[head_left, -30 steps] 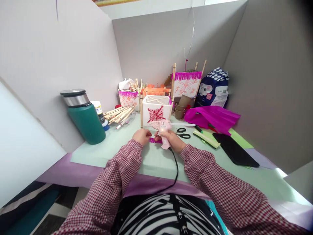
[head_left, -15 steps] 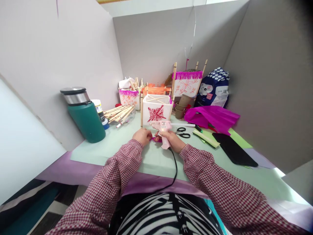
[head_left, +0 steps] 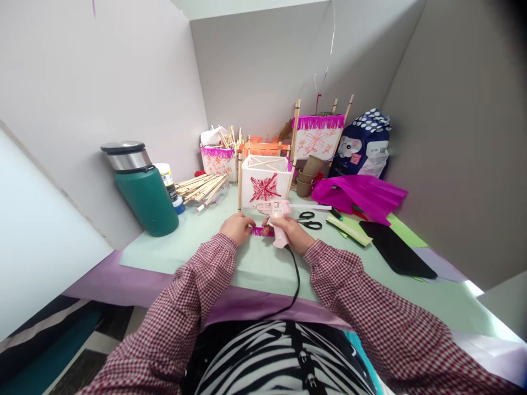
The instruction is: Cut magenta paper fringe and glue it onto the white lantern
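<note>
My right hand (head_left: 293, 232) is closed around a pale pink hot glue gun (head_left: 280, 237), its nozzle pointing left and a white glue stick (head_left: 315, 207) coming out of its back. Low on the table, my left hand (head_left: 237, 228) pinches the left end of a short magenta paper fringe (head_left: 258, 231). The fringe stretches toward the glue gun, and its right end is partly hidden by my right hand. Just behind both hands stands a white box-shaped lantern (head_left: 255, 192) with wooden stick corners and a red star drawing on its front.
Black-handled scissors (head_left: 310, 225) lie right of the glue gun. Farther right are a black phone (head_left: 395, 252) and magenta paper (head_left: 358, 195). A green bottle (head_left: 150, 203) and wooden sticks (head_left: 203, 189) stand at left. The gun's black cord (head_left: 297, 280) runs over the front edge.
My left hand has shifted slightly left, and more of the magenta fringe shows between my hands, now lying flatter. The glue gun stays in my right hand. The view has tilted a little.
</note>
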`<state>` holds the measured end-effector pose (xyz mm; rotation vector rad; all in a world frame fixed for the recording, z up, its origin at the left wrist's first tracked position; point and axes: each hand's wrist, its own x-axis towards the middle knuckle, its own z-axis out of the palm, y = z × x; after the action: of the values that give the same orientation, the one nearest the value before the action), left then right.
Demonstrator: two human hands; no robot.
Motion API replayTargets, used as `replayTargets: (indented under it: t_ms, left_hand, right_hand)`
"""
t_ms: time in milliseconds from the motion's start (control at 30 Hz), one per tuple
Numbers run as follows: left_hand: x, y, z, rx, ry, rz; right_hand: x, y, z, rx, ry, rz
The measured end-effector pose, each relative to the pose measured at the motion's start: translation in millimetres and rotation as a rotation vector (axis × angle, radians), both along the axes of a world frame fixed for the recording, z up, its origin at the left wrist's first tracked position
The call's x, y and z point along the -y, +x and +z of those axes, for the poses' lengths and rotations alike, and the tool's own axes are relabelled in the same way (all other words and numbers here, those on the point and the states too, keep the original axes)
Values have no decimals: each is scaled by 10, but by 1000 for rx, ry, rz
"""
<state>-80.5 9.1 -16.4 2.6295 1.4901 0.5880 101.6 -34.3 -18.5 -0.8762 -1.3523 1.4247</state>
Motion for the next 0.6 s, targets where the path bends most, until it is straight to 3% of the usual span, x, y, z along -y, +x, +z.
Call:
replayTargets:
  t_ms: [333, 600]
  left_hand:
    - [21, 158, 61, -113, -3, 77]
    - [-21, 102, 54, -26, -35, 87]
  right_hand:
    - [10, -30, -1, -65, -33, -20]
    - [32, -25, 5, -33, -34, -42]
